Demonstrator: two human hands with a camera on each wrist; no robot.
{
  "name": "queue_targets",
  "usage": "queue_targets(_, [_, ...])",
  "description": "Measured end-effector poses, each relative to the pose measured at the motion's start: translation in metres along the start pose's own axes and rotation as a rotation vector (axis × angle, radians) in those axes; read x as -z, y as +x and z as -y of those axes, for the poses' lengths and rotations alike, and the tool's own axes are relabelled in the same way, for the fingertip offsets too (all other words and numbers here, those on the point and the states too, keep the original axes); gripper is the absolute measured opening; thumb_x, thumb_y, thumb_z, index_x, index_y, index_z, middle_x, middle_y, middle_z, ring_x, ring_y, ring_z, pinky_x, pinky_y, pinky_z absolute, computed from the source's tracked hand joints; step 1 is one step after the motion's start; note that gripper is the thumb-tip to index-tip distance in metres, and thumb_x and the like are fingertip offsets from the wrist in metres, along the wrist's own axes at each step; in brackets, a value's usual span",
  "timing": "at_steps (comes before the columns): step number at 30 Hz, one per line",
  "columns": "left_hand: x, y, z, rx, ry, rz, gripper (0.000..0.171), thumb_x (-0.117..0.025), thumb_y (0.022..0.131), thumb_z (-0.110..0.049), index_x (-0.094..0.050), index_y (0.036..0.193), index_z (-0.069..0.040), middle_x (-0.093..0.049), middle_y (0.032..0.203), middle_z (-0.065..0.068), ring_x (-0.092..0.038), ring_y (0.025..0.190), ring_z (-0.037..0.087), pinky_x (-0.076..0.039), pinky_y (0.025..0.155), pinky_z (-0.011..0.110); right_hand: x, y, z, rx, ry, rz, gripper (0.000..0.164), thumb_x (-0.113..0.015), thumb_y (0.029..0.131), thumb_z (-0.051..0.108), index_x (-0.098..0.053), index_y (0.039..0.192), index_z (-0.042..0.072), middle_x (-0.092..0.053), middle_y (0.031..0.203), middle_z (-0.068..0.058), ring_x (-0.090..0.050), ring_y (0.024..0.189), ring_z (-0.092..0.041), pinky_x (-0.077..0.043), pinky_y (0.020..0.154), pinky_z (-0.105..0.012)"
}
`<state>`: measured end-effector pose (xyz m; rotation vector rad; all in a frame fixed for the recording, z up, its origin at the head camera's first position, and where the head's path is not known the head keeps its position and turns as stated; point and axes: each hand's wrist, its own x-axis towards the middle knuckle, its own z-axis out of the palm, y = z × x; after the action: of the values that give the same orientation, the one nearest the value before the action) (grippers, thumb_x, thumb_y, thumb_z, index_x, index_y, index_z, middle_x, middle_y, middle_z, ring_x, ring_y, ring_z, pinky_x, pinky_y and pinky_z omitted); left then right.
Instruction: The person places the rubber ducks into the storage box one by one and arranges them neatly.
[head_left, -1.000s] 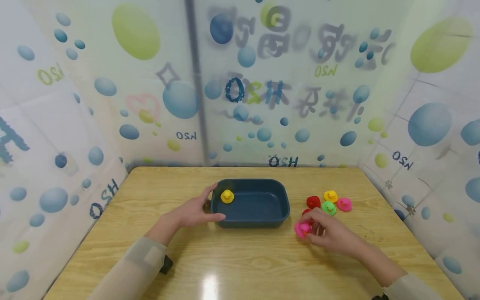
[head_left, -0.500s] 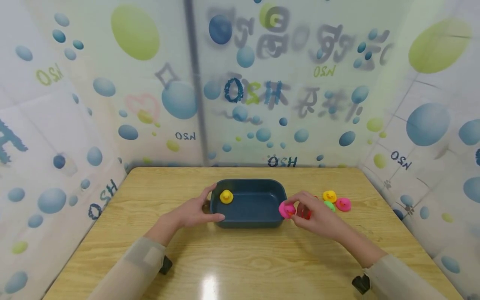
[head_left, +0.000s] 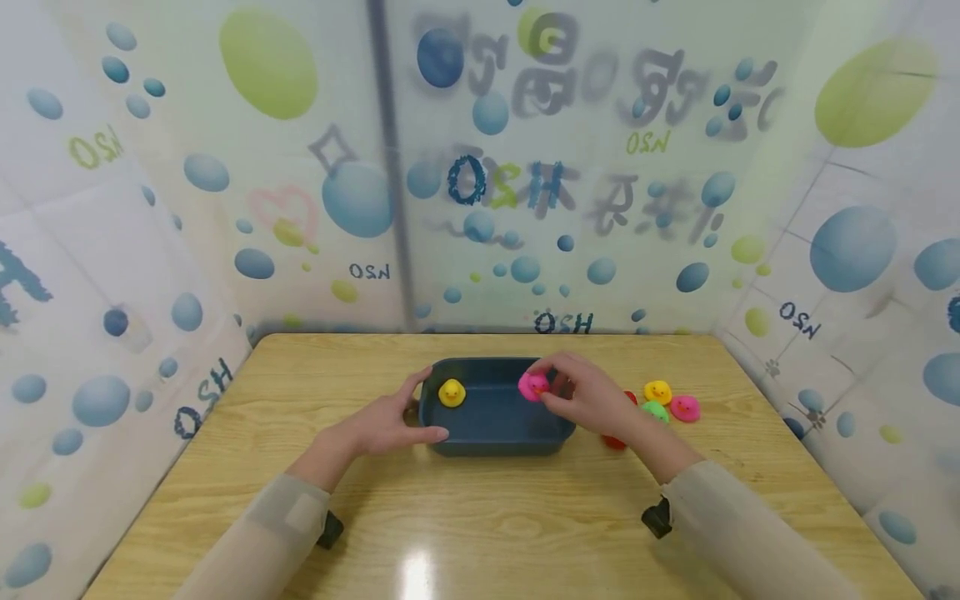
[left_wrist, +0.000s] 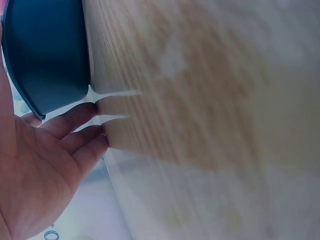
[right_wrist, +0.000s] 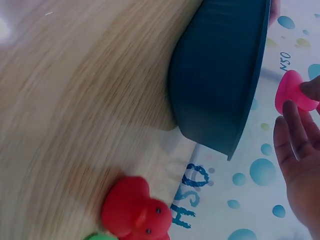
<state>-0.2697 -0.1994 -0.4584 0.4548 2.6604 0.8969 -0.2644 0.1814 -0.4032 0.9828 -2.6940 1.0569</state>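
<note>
A dark blue rectangular plastic basin point(head_left: 495, 447) stands on the table. My left hand point(head_left: 375, 427) holds its left end, thumb over the near rim and fingers at the far left corner. In the left wrist view, some fingertips point(left_wrist: 97, 131) reach down to the tabletop beside the basin's wall. Inside, at the left, sits a yellow toy duck point(head_left: 452, 392). My right hand point(head_left: 588, 396) pinches a pink toy duck point(head_left: 533, 386) between thumb and fingers, over the basin's right half. The right wrist view shows this pink duck point(right_wrist: 288, 92) above rim height.
Right of the basin, partly behind my right forearm, lie red ducks point(head_left: 615, 442), a green duck point(head_left: 656, 411), another yellow duck point(head_left: 657, 392) and another pink duck point(head_left: 686, 408). The wooden table point(head_left: 480, 517) ends at walls point(head_left: 480, 275) of printed sheeting on three sides.
My right hand has carried the pink duck from the table right of the basin, leftward and away from me, over the basin's inside. My left hand has stayed at the basin's left end.
</note>
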Motion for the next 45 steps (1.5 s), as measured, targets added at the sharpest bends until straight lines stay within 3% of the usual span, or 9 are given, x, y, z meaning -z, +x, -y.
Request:
queue_targets(7, [0.001, 0.001, -0.003, 0.003, 0.004, 0.002, 0.12, -0.075, 0.089, -0.078, -0.005, 0.177, -0.036, -0.054, 0.163, 0.028, -0.056, 0.147, 0.049, -0.044, 0.122, 0.066, -0.019, 0.033, -0.007, -0.014, 0.014, 0.036, 0.036, -0.079, 0.102, 0.014, -0.069, 0.137, 0.011, -0.069, 0.13, -0.008, -0.066, 0.093, -0.016, -0.059, 0.082, -0.028])
queue_targets(15, [0.001, 0.003, -0.004, -0.001, 0.013, 0.005, 0.119, -0.074, 0.09, -0.079, -0.006, 0.177, -0.036, -0.055, 0.163, 0.026, -0.057, 0.147, 0.049, -0.043, 0.122, 0.067, -0.048, 0.062, -0.005, -0.15, 0.029, 0.102, 0.037, -0.076, 0.104, 0.014, -0.069, 0.14, 0.013, -0.068, 0.135, -0.009, -0.065, 0.102, -0.02, -0.06, 0.096, -0.04])
queue_targets(19, [0.001, 0.004, -0.005, -0.001, 0.007, 0.007, 0.118, -0.074, 0.091, -0.078, -0.006, 0.177, -0.036, -0.055, 0.163, 0.026, -0.056, 0.147, 0.049, -0.043, 0.122, 0.068, -0.063, 0.071, -0.01, -0.197, 0.029, 0.138, 0.036, -0.076, 0.104, 0.013, -0.069, 0.139, 0.014, -0.069, 0.135, -0.008, -0.064, 0.099, -0.018, -0.06, 0.095, -0.04])
queue_targets(26, [0.0, 0.005, -0.006, -0.011, -0.005, 0.01, 0.118, -0.074, 0.091, -0.078, -0.006, 0.177, -0.036, -0.055, 0.163, 0.026, -0.056, 0.147, 0.049, -0.043, 0.122, 0.068, -0.08, 0.076, -0.019, -0.247, -0.016, 0.181, 0.03, -0.078, 0.103, 0.011, -0.07, 0.131, 0.018, -0.07, 0.128, -0.004, -0.062, 0.096, -0.017, -0.059, 0.098, -0.039])
queue_targets(45, [0.001, 0.002, -0.001, -0.003, -0.004, 0.011, 0.117, -0.074, 0.092, -0.076, -0.006, 0.177, -0.035, -0.055, 0.163, 0.026, -0.054, 0.149, 0.05, -0.041, 0.122, 0.07, -0.097, 0.079, -0.018, -0.256, -0.008, 0.141, 0.027, -0.079, 0.102, 0.012, -0.07, 0.125, 0.023, -0.071, 0.128, -0.004, -0.062, 0.108, -0.023, -0.057, 0.108, -0.046])
